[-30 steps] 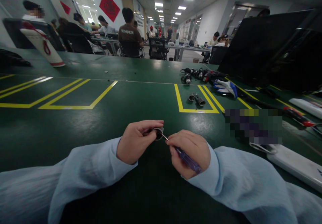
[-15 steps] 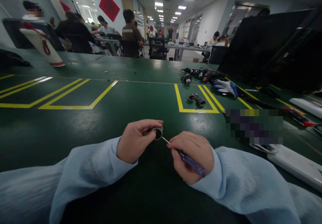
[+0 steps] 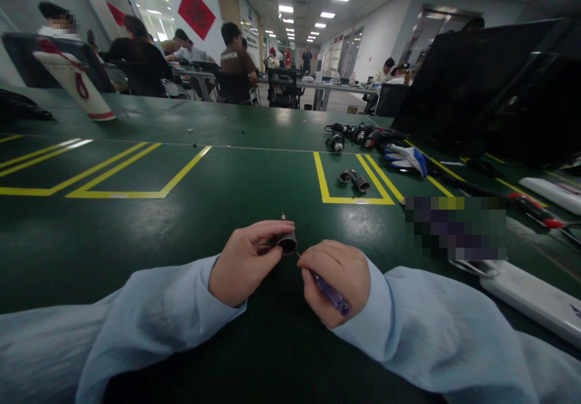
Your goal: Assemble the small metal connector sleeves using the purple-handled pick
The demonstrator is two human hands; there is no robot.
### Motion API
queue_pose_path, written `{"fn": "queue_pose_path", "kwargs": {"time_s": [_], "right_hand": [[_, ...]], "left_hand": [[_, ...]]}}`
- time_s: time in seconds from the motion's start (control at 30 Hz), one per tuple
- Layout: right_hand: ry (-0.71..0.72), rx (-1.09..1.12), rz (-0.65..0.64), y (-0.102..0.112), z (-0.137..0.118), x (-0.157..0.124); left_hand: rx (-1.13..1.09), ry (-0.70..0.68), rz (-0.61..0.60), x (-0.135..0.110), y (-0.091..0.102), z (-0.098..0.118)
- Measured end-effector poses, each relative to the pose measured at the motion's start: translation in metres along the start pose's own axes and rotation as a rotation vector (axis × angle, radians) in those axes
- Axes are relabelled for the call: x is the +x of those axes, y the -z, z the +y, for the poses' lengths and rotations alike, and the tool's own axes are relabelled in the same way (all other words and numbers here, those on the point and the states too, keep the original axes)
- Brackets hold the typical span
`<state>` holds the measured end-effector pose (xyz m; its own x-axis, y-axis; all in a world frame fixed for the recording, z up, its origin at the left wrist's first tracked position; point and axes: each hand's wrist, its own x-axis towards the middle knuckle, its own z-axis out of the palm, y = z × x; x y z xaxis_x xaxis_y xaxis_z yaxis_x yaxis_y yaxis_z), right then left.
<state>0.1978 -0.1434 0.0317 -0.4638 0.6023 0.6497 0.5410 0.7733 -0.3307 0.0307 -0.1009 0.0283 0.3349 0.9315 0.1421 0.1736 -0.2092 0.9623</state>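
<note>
My left hand [image 3: 247, 261] pinches a small dark metal cup-shaped bit [image 3: 287, 244] between fingers and thumb. Its open mouth faces me, and a thin shank points away at the far end. Wrapped in my right hand [image 3: 336, 277] is a screwdriver [image 3: 331, 295] with a clear purple handle. The slim shaft points up and left toward the right side of the bit's rim; whether the tip touches it I cannot tell. Two similar cup-shaped metal bits [image 3: 360, 181] lie beyond my hands, inside a yellow taped box.
The green table [image 3: 254, 177] carries yellow tape lines [image 3: 120, 195]. Back right are dark metal tools [image 3: 336, 142], blue-white gloves [image 3: 406, 158] and a black monitor [image 3: 476, 83]. A white power strip [image 3: 531, 298] lies at right. A white cup-like container [image 3: 75, 86] stands far left.
The bit has turned in my left hand, so its shank now shows at the far side. My right hand has shifted slightly left, and the screwdriver's tip has left the bit's mouth for its rim.
</note>
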Motion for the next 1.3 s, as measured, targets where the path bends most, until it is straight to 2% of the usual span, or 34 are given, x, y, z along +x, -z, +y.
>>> {"fn": "queue_pose_path", "kwargs": {"time_s": [0.1,0.17,0.3,0.37,0.43,0.5,0.57,0.77,0.87,0.97,1.07,1.13,1.2,1.23,1.3], "right_hand": [[-0.121,0.171,0.092,-0.004,0.004,-0.002],[-0.292,0.338,0.158,-0.008,0.009,-0.004],[-0.652,0.855,0.238,-0.017,0.019,-0.008],[-0.757,1.05,0.244,-0.021,0.024,-0.008],[-0.801,1.166,0.26,-0.022,0.027,-0.008],[-0.798,1.21,0.285,-0.023,0.027,-0.008],[-0.761,1.159,0.303,-0.022,0.024,-0.008],[-0.553,0.681,0.292,-0.02,0.012,-0.009],[-0.285,0.34,0.212,-0.016,0.009,-0.008],[0.011,0.113,0.11,-0.012,0.004,-0.006],[0.158,-0.068,0.039,-0.01,-0.002,-0.003],[0.171,-0.114,0.027,-0.011,-0.004,-0.003],[0.097,-0.007,0.058,-0.012,-0.001,-0.003],[0.01,0.107,0.085,-0.013,0.003,-0.003],[-0.256,0.423,0.156,-0.014,0.011,-0.005]], "left_hand": [[-0.034,0.017,0.015,0.0,0.0,0.001],[-0.049,0.048,0.024,0.001,0.0,0.003],[-0.08,0.115,0.031,0.003,0.001,0.004],[-0.096,0.121,0.033,0.004,0.001,0.004],[-0.102,0.123,0.034,0.005,0.001,0.003],[-0.108,0.116,0.033,0.006,0.001,0.001],[-0.111,0.095,0.028,0.006,0.002,-0.001],[-0.122,0.088,0.034,0.005,0.002,-0.001],[-0.142,0.098,0.043,0.003,0.001,0.001],[-0.138,0.086,0.058,0.0,-0.002,0.004],[-0.116,0.055,0.064,-0.003,-0.004,0.005],[-0.097,0.051,0.06,-0.005,-0.004,0.005],[-0.083,0.057,0.062,-0.006,-0.004,0.004],[-0.083,0.059,0.063,-0.006,-0.003,0.003],[-0.088,0.062,0.057,-0.005,-0.002,0.001]]}}
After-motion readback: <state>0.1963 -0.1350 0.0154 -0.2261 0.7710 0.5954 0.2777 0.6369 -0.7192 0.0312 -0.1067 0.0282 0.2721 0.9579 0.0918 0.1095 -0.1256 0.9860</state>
